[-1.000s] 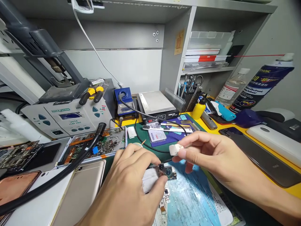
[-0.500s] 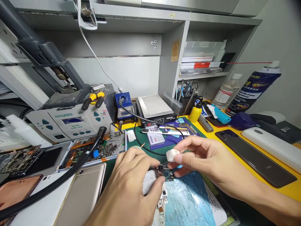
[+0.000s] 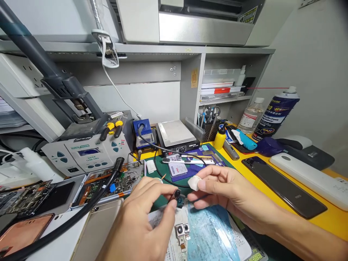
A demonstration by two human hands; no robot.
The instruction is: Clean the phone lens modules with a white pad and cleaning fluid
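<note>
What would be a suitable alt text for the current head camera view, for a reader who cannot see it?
The left hand holds a small dark camera module and the right hand a small white piece, above a blue-and-white mat bearing loose camera parts. Around them are a grey control unit, a tray of electronic parts and a dark phone.

The person's left hand [image 3: 148,215], near and left of centre, is bare, as are the right hand [image 3: 227,185] and right forearm [image 3: 293,221]; the right thumbnail [image 3: 201,185] appears short.
</note>
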